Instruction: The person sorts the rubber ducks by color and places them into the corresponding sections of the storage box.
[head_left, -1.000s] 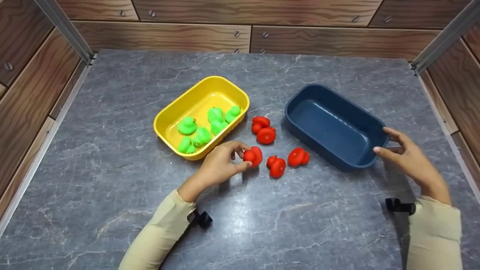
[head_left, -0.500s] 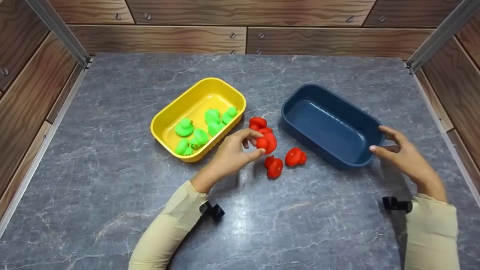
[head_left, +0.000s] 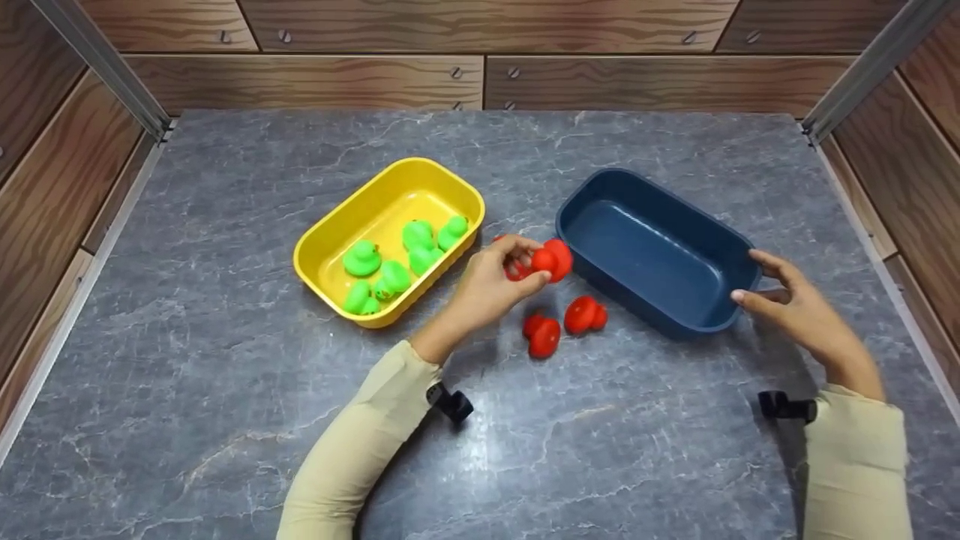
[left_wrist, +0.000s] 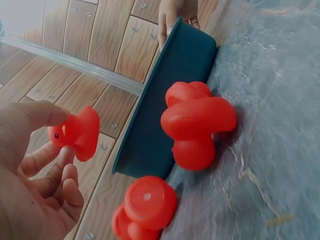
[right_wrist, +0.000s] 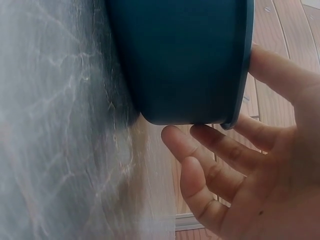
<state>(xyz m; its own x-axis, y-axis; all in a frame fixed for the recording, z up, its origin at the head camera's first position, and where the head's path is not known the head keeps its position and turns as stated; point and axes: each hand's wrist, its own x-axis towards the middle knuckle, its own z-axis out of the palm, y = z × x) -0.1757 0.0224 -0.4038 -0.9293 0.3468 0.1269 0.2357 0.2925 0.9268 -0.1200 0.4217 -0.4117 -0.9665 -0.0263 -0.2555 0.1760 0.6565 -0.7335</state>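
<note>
Loose red ducks near blue tub

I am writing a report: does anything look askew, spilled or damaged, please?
Slightly: at least two red ducks on the table near the blue bin, and some green ducks in the yellow bin, lie toppled instead of upright. No spill or damage shows.
</note>
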